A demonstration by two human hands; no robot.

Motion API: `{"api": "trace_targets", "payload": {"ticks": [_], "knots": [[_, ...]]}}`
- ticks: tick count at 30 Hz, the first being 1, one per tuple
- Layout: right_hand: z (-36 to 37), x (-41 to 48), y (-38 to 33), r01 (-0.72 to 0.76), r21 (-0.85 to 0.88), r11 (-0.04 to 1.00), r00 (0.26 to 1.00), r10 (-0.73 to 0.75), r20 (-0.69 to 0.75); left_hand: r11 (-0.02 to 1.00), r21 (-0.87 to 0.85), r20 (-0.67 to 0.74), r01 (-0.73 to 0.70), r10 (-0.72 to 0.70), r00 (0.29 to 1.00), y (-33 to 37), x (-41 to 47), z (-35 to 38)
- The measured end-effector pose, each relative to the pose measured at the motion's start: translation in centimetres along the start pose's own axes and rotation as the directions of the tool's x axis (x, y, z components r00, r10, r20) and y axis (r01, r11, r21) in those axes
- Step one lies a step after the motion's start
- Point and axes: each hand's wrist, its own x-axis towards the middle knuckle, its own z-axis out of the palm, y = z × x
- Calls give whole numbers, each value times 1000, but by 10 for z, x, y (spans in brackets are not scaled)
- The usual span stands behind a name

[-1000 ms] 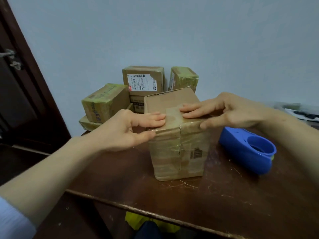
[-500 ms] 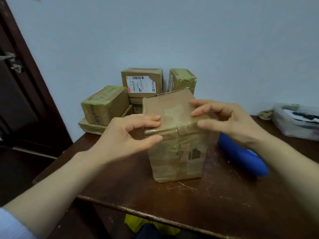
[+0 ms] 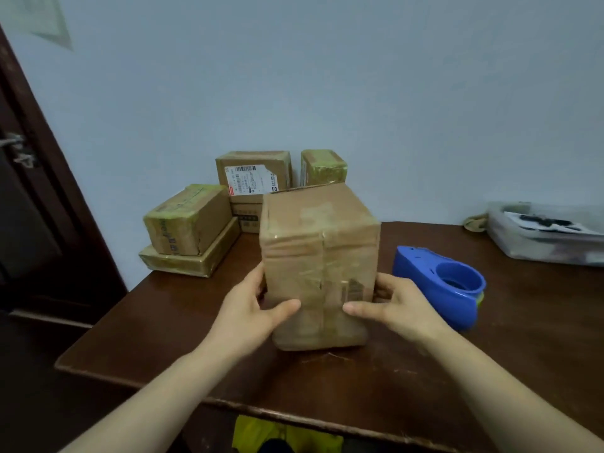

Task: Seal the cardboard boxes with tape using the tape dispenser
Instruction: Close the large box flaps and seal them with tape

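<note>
Left hand [image 3: 248,308] and right hand [image 3: 395,305] clasp the box [image 3: 320,256] low on both sides, thumbs across its taped front. Box stands upright near the table's [image 3: 490,371] front edge. Likely turning it for another seam: grip evenly, pivot on base. Dispenser [image 3: 441,282] just beside right hand, easily knocked. Sealed boxes [image 3: 189,223] at far-left corner; tray [image 3: 549,233] far right.

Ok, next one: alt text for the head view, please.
The left hand and right hand grip a taped cardboard box by its sides on a brown table; a blue tape dispenser lies to its right, more boxes behind.
</note>
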Motion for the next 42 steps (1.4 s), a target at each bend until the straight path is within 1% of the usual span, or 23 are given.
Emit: {"api": "trace_targets", "payload": {"ticks": [2, 4, 6, 7, 8, 11, 13, 16, 19, 21, 23, 26, 28, 31, 34, 35, 36, 37, 38, 39, 40, 41, 42], "knots": [[-13, -10, -9, 92, 144, 985, 984, -68, -164, 993, 42, -24, -106, 108, 994, 18, 10, 5], [-28, -14, -19, 152, 316, 936, 946, -45, -322, 981, 56, 57, -187, 184, 981, 43, 26, 14], [-44, -13, -31, 193, 441, 877, 913, 4, -407, 958, 76, 167, -277, 261, 951, 65, 45, 32], [-54, -12, -37, 207, 470, 858, 910, 6, -413, 952, 89, 184, -292, 272, 944, 77, 52, 43], [-64, -10, -41, 215, 490, 845, 919, -6, -394, 956, 90, 163, -279, 262, 951, 88, 60, 52], [-97, -4, -57, 224, 557, 800, 964, -96, -249, 974, 15, 82, -224, 222, 972, 112, 98, 79], [-115, 11, -60, 220, 509, 832, 958, -85, -275, 972, 1, 58, -236, 236, 970, 120, 121, 96], [-136, 50, -57, 175, 483, 858, 904, 54, -424, 978, -41, 13, -206, 206, 978, 126, 148, 118], [-145, 89, -53, 82, 442, 893, 856, 164, -491, 990, 23, -74, -141, 143, 987, 117, 180, 132], [-147, 111, -51, 31, 380, 924, 846, 178, -502, 992, 101, -108, -80, 91, 990, 110, 198, 137], [-146, 131, -48, -14, 329, 944, 845, 187, -501, 994, 105, -140, -16, 31, 990, 100, 214, 141], [-143, 156, -44, -80, 304, 949, 842, 228, -489, 992, 101, -201, 74, -53, 978, 91, 228, 145], [-140, 169, -39, -128, 305, 944, 836, 268, -479, 987, 119, -194, 104, -80, 978, 86, 232, 145], [-132, 183, -22, -209, 294, 933, 825, 329, -459, 975, 210, -109, 79, -57, 992, 81, 224, 140], [-121, 191, -7, -273, 253, 928, 826, 361, -433, 969, 248, -124, -10, 42, 991, 78, 206, 125], [-118, 192, -5, -314, 174, 933, 830, 359, -427, 972, 230, -148, -38, 74, 986, 77, 201, 117], [-115, 192, -5, -373, 24, 928, 829, 344, -441, 978, 200, -177, -63, 100, 979, 77, 196, 108], [-110, 192, -7, -429, -164, 888, 819, 306, -486, 984, 158, -216, -78, 112, 970, 76, 193, 98], [-103, 188, -12, -454, -334, 826, 805, 219, -552, 988, 121, -263, -95, 124, 957, 76, 187, 86], [-94, 183, -18, -427, -446, 787, 795, 91, -600, 990, 89, -316, -113, 135, 939, 74, 184, 73], [-83, 176, -27, -345, -515, 785, 788, -55, -613, 989, 75, -376, -130, 149, 915, 74, 181, 59], [-69, 171, -35, -212, -560, 801, 781, -205, -589, 989, 66, -440, -132, 148, 886, 70, 180, 41], [-53, 167, -44, -56, -592, 804, 774, -339, -534, 990, 61, -505, -126, 139, 852, 65, 179, 24]]}}
